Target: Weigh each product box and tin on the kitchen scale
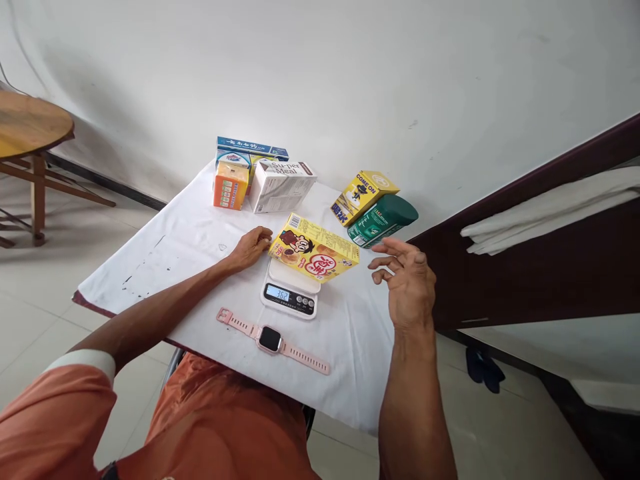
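Note:
A yellow snack box [314,257] with a cartoon face lies on a small white kitchen scale [291,291] whose display shows digits. My left hand [251,247] rests on the white tablecloth [190,233] with curled fingers touching the box's left end. My right hand [406,280] hovers just right of the box, fingers spread and empty, not touching it. A pink smartwatch [271,339] lies flat in front of the scale.
At the table's back stand an orange carton [231,185], a white "Super Meal" box [281,185] and a blue box [253,148]. A yellow "Come On" box [363,195] and green canister [383,219] lie right. A wooden table [30,133] stands left, dark furniture [540,267] right.

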`<state>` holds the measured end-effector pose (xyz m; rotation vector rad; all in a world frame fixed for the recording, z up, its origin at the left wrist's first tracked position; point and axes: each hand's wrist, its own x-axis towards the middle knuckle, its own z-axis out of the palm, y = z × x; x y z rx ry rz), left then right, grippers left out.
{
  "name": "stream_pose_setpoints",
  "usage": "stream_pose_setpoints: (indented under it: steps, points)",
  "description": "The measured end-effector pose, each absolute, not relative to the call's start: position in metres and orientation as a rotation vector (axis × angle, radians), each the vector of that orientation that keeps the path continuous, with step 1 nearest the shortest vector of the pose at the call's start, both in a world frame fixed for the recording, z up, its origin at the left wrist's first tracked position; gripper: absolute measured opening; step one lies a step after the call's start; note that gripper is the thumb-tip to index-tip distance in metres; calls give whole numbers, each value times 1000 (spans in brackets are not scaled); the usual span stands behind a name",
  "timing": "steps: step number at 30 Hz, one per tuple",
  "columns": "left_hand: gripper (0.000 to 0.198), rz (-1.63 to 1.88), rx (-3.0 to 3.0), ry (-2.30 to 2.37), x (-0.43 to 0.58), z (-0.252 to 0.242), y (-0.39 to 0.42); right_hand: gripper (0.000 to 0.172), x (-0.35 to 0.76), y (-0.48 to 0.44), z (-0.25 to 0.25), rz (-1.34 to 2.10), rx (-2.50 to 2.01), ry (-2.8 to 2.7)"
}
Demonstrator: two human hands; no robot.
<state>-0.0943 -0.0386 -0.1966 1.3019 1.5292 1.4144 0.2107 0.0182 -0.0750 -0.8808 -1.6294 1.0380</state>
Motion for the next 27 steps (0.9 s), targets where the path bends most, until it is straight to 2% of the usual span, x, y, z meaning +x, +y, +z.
stream_pose_setpoints:
  steps: [3, 7, 9, 12, 13, 17, 20, 23, 27]
  points:
    - [26, 1411, 1288, 1549, -94, -196, -39, 54, 213, 9, -90, 1008, -865, -1463]
    - [27, 1413, 1264, 1534, -95, -197, -37, 50, 212, 3, -101, 1001, -901, -1526]
    - [29, 1410, 1252, 1538, -95, -198, -36, 57, 210, 3, -101, 1018, -972, -1630]
    - [29, 1395, 1260, 1548, -96, -198, -36, 75, 202, 5, -103, 1101, -1092, -1861]
    - [29, 1394, 1261, 1547, -97, -199, -36, 76, 198, 5, -105, 1126, -1116, -1923]
    - [30, 1405, 1249, 1540, -98, -200, -36, 60, 185, 6, -116, 1180, -1105, -1969]
    - [28, 1428, 1224, 1524, -97, -200, -36, 57, 184, 9, -120, 1192, -1087, -1906]
    - [27, 1459, 1172, 1485, -96, -199, -37, 56, 185, 26, -119, 1072, -1119, -1771]
    - [28, 1473, 1146, 1485, -96, -198, -38, 50, 170, 73, -115, 608, -1336, -1687]
